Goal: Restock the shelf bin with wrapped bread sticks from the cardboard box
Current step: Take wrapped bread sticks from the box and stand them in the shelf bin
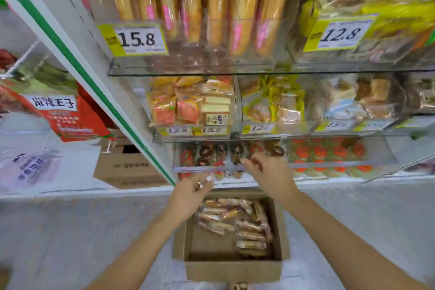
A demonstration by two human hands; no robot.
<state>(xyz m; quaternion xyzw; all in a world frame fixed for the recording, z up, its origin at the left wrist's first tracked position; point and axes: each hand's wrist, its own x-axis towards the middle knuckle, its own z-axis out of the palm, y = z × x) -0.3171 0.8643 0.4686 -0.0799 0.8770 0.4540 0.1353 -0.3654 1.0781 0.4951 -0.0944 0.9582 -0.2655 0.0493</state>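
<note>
An open cardboard box sits on the floor below me. Several wrapped bread sticks lie piled along its right side and back. Both my hands are raised above it, at the front of the lowest clear shelf bin, which holds small dark and red wrapped items. My left hand is just below the bin's front lip with its fingers curled inward; blur hides whether they pinch anything. My right hand is at the lip with loosely curled fingers and nothing visible in it.
Clear bins on the shelves above hold long bread sticks behind a 15.8 price tag, and other wrapped cakes. A green-edged shelf upright runs diagonally on the left. A second cardboard box sits behind it.
</note>
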